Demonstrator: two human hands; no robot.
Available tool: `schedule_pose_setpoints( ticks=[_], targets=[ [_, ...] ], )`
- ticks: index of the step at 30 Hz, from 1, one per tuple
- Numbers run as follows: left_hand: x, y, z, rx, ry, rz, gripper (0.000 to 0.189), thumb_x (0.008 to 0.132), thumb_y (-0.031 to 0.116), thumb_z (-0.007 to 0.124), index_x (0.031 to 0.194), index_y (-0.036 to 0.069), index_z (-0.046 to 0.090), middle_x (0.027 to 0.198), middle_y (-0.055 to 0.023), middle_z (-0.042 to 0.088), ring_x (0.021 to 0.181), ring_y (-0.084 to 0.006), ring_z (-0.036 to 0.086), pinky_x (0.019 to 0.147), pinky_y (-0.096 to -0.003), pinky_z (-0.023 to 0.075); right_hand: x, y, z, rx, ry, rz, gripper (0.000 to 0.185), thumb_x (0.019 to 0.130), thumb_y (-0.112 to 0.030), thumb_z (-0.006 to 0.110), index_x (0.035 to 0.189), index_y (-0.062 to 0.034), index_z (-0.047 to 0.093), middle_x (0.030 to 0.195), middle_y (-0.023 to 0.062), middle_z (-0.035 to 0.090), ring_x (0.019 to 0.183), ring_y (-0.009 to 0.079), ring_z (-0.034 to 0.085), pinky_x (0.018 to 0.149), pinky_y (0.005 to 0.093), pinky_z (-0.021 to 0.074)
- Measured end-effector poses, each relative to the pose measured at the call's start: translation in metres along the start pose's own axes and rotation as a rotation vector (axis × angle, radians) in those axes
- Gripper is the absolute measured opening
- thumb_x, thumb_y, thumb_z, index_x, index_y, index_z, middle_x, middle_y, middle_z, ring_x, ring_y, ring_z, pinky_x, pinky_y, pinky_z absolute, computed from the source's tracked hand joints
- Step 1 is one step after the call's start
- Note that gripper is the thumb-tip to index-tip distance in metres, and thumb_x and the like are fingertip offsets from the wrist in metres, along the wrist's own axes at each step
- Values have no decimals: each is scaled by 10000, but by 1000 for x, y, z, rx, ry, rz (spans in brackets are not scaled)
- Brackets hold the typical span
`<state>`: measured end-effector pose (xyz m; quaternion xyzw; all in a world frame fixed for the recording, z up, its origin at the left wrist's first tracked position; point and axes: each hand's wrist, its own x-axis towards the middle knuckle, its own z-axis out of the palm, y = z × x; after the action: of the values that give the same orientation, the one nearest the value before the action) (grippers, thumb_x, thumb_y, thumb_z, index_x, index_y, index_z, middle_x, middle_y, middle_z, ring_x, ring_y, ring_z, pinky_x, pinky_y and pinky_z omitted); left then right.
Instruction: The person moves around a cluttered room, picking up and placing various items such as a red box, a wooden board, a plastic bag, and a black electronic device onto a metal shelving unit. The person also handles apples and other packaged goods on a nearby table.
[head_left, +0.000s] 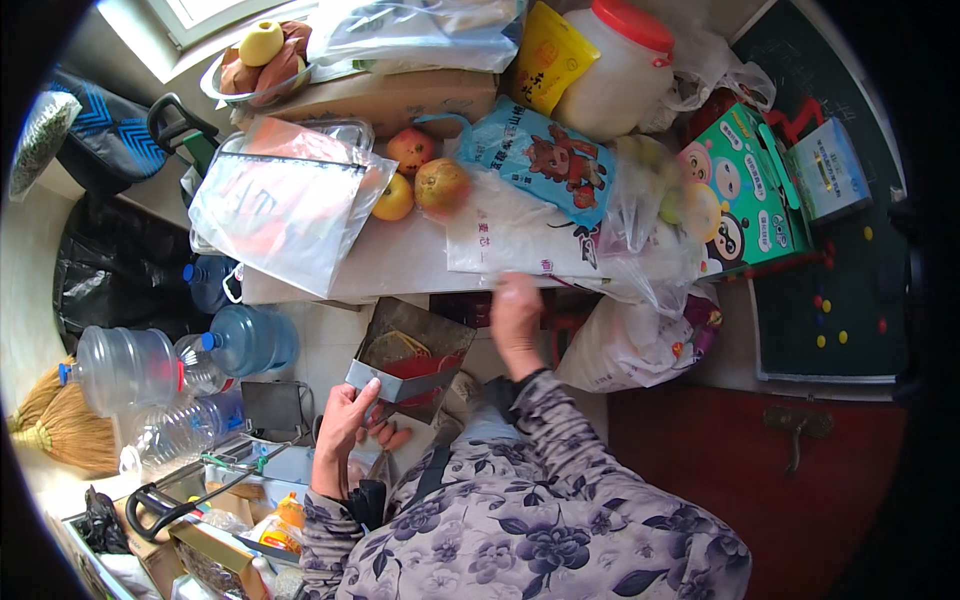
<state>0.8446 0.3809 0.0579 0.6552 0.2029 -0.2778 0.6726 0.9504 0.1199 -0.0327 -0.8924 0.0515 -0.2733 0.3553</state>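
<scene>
My left hand (346, 420) grips the pale rim of an open metal dustpan-like container (412, 356), thumb on top of the edge. Inside that container lie a yellow band and some red material. My right hand (517, 311) is at the front edge of the white table (360, 274), blurred, with its fingers curled; whether anything is in it cannot be seen. Just beyond the right hand lies a white printed plastic sack (510, 240). A blue printed snack bag (540, 161) rests on the sack, beside several round fruits, one of them a yellow fruit (393, 198).
A filled white plastic bag (622, 345) stands below the table at right, near a dark red door (712, 465). Large water bottles (255, 341) and a folding cart (277, 412) occupy the left floor. A green carton (742, 187) sits at the table's right end.
</scene>
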Motion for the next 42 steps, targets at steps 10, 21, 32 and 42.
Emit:
schedule_pose_setpoints(
  ticks=[10, 21, 32, 42],
  targets=[
    [1, 1, -3, -16, 14, 11, 287, 864, 279, 540, 720, 30, 536, 528, -6, 475, 435, -71, 429, 391, -198, 302, 3, 12, 29, -149, -34, 42, 150, 737, -53, 482, 812, -54, 612, 820, 132, 578, 752, 321, 564, 669, 400, 457],
    [-9, -4, -13, -98, 87, 87, 303, 862, 284, 542, 690, 35, 531, 522, 2, 471, 426, -61, 417, 393, -198, 312, 15, -44, 55, 289, -203, -148, 136, 738, -15, 457, 810, 1, 572, 811, 178, 554, 784, 354, 538, 705, 403, 441],
    [-15, -12, -23, -213, 154, 105, 325, 838, 315, 578, 667, 42, 539, 523, 4, 480, 411, -46, 405, 342, -194, 262, -7, -70, 104, 316, -499, -290, 192, 737, -17, 438, 839, -8, 601, 862, 174, 579, 795, 348, 552, 716, 399, 456],
    [-22, -22, -35, -253, 253, 69, 371, 812, 357, 604, 658, 26, 533, 529, -5, 494, 406, -49, 419, 347, -188, 286, 35, -53, 86, -336, -321, -366, 211, 716, -70, 565, 920, -61, 620, 1007, 102, 514, 895, 297, 491, 768, 384, 417]
  ],
)
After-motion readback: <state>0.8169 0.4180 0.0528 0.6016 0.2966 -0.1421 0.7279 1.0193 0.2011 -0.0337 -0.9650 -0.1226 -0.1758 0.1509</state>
